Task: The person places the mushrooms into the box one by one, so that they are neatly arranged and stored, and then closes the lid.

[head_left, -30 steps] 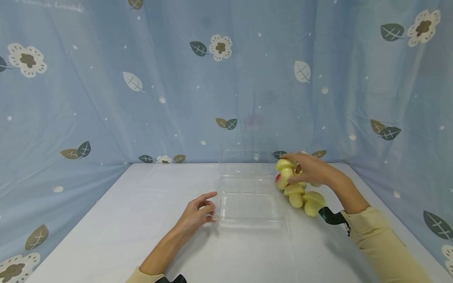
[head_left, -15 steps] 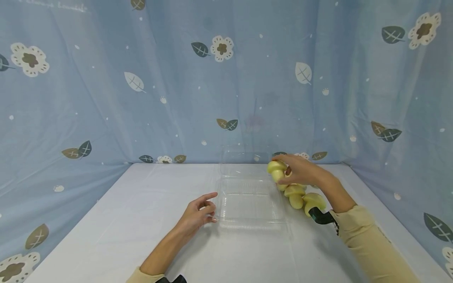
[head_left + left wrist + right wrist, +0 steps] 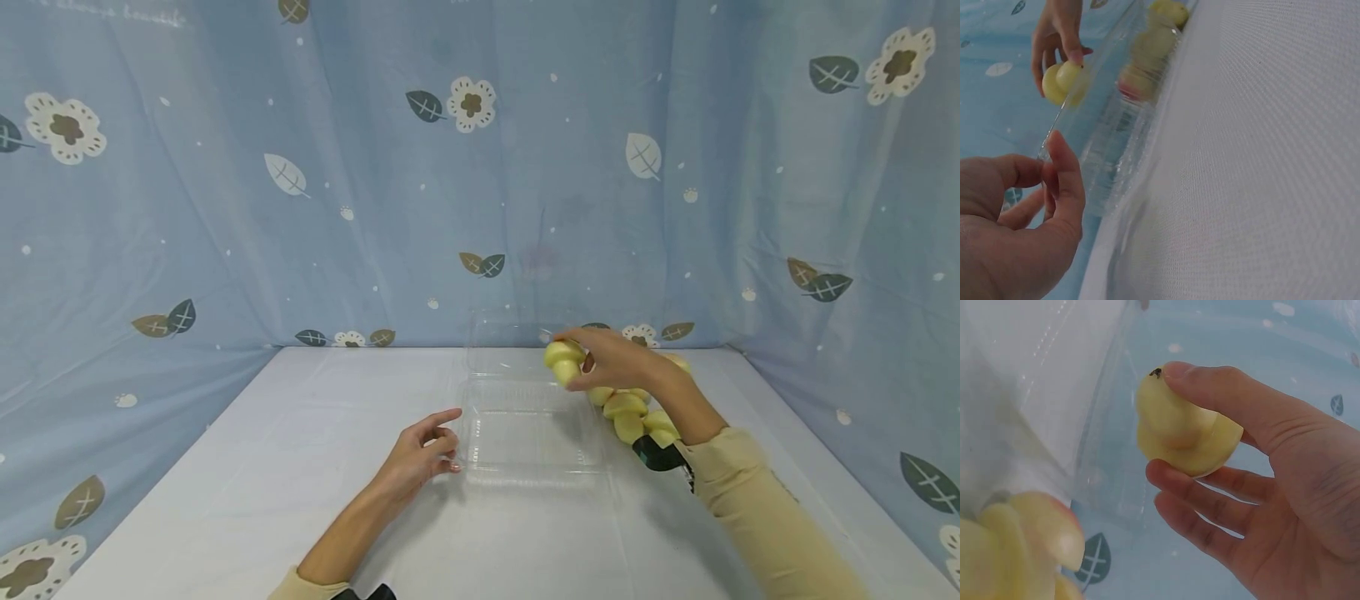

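The right hand (image 3: pixel 611 358), whose fingers (image 3: pixel 1194 492) held a yellow mushroom-shaped piece (image 3: pixel 562 363) at 1 o'clock of the clear box (image 3: pixel 528 470), the left hand (image 3: pixel 414 458) pinching its rim at 9 o'clock, other yellow pieces (image 3: pixel 627 417) lay on the tabletop (image 3: pixel 315 425) at 3 o'clock.

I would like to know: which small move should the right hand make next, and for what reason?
Probably the right hand should lower the yellow mushroom-shaped piece into the clear rectangular plastic box. It holds the piece near the box's back right corner, the clear lid stands open, and the left hand pinches the left rim, which may steady it.
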{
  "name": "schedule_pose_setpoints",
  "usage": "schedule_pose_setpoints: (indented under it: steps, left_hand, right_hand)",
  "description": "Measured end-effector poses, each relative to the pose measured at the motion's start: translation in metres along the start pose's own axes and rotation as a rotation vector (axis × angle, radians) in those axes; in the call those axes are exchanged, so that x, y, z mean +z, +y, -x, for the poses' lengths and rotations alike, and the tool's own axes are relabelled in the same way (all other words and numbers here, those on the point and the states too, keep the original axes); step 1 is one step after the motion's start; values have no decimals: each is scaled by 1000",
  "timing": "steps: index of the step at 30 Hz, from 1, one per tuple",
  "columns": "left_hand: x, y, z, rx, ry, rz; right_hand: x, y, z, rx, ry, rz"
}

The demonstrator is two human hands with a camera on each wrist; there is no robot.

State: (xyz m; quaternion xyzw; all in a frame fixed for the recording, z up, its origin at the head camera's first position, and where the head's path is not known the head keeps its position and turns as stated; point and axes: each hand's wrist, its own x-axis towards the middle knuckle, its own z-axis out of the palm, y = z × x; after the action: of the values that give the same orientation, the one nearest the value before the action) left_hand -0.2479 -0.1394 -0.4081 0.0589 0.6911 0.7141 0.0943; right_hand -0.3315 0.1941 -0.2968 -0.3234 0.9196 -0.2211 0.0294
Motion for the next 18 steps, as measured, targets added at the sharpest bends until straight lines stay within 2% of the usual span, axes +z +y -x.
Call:
schedule_pose_setpoints:
  steps: [10, 18]
  left_hand:
    - [0, 0, 0, -2, -1, -6]
    - [0, -1, 0, 4, 4, 8]
  right_hand:
    - [6, -13, -17, -14, -34, 22]
    - [18, -17, -27, -68, -56, -50]
